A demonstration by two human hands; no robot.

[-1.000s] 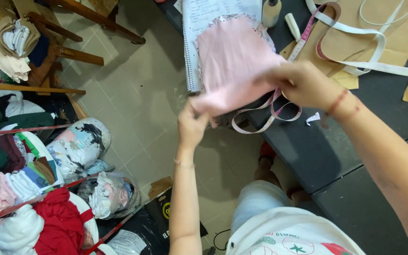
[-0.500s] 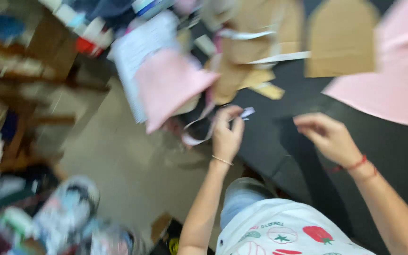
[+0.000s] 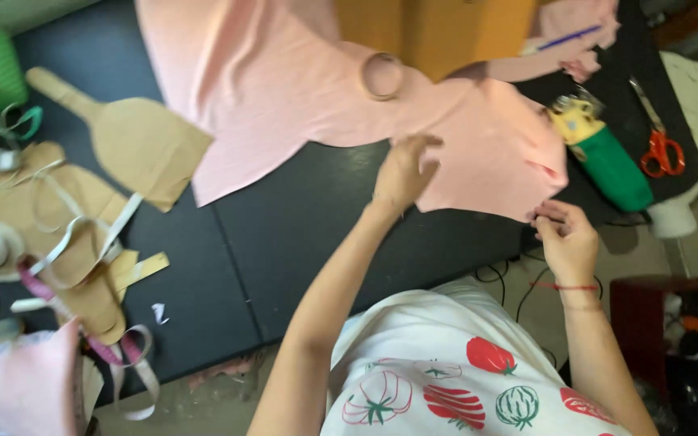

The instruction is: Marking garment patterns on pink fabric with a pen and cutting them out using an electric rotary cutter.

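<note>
A large sheet of pink fabric (image 3: pixel 284 89) lies spread over the dark table (image 3: pixel 284 234). My left hand (image 3: pixel 401 173) rests on the fabric's lower edge, fingers bent and pressing down. My right hand (image 3: pixel 565 238) pinches the fabric's lower right corner at the table's edge. A roll of tape (image 3: pixel 381 75) sits on the fabric just above my left hand.
Brown paper patterns (image 3: pixel 135 141) and white strips (image 3: pixel 82 234) lie at the left. A green and yellow cutting tool (image 3: pixel 603 153) and orange-handled scissors (image 3: pixel 660 149) sit at the right. A brown board (image 3: pixel 438 32) stands at the top. A small pink piece (image 3: pixel 34 387) lies lower left.
My view swung right, from the floor and small pink piece to the large pink sheet. Both hands let go of the small piece and moved onto the sheet's lower edge.
</note>
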